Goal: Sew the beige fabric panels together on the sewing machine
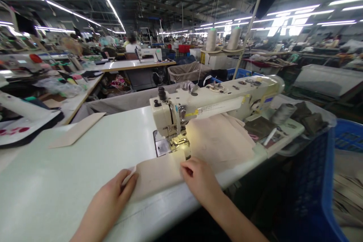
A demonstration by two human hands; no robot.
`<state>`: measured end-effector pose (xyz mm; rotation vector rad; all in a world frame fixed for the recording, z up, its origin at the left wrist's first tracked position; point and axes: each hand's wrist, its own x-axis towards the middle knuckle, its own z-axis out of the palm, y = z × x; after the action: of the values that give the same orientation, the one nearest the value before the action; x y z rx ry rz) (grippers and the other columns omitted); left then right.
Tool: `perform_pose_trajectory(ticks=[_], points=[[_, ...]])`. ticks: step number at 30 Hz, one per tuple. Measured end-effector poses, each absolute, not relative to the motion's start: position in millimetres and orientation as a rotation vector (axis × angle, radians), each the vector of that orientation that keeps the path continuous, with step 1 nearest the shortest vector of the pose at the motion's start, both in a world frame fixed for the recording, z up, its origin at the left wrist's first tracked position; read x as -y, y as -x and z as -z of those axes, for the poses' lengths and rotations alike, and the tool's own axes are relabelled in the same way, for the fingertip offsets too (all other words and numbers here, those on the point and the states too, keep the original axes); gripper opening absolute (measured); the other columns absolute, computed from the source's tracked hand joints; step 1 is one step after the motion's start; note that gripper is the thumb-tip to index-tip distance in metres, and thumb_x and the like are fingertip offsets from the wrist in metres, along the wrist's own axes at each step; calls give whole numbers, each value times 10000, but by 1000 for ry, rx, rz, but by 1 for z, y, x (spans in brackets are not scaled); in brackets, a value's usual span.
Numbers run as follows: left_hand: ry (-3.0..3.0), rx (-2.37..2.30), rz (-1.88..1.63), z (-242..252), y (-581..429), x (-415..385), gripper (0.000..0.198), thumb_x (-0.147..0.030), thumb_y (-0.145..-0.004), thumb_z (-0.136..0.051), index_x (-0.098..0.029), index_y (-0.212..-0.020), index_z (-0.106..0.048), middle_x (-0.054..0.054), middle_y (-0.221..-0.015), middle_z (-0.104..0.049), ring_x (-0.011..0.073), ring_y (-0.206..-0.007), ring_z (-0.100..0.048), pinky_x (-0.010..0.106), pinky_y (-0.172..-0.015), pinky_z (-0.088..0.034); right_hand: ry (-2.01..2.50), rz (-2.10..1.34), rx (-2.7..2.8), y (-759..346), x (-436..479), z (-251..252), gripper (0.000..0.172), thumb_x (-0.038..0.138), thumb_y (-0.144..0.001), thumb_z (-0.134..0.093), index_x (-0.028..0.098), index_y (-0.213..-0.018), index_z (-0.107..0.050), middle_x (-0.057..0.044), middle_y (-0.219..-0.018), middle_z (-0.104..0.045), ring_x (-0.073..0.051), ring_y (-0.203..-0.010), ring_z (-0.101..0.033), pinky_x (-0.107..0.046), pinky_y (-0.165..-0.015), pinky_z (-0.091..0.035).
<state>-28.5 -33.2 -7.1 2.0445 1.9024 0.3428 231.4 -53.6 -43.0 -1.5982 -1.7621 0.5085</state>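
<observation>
A strip of beige fabric [155,177] lies on the white sewing table [51,181] and runs under the presser foot [178,143] of a cream industrial sewing machine [215,102]. My left hand [116,189] pinches the strip's near end, where a pale folded edge shows. My right hand [200,179] grips the same fabric just in front of the presser foot. More beige cloth [221,141] spreads behind the needle area and partly hides the machine bed. The needle point is hidden by the machine's head and glare.
A loose beige fabric piece [76,130] lies at the table's far left. Dark fabric pieces and a grey thread cone [283,113] sit at the right end. A blue plastic crate [312,181] stands beside the table. Other sewing stations fill the factory behind.
</observation>
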Motion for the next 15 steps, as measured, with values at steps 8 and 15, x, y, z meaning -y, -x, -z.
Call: perform_pose_trajectory(ticks=[8, 15], points=[[-2025, -1951, -202, 5, 24, 31, 425, -548, -868, -322, -255, -903, -628, 61, -845, -770, 281, -798, -730, 334, -708, -497, 1629, -487, 1779, -231, 55, 40, 185, 55, -835, -647, 206, -766, -729, -5, -778, -663, -141, -734, -644, -214, -682, -436], [-2022, -1949, -110, 5, 23, 27, 425, -539, -888, -291, -248, -879, -601, 79, -822, -750, 292, -793, -708, 353, -711, -464, 1692, -442, 1820, -229, 54, 37, 208, 25, -817, -631, 197, -725, -704, -2, -758, -655, -143, -719, -638, -221, -665, -426]])
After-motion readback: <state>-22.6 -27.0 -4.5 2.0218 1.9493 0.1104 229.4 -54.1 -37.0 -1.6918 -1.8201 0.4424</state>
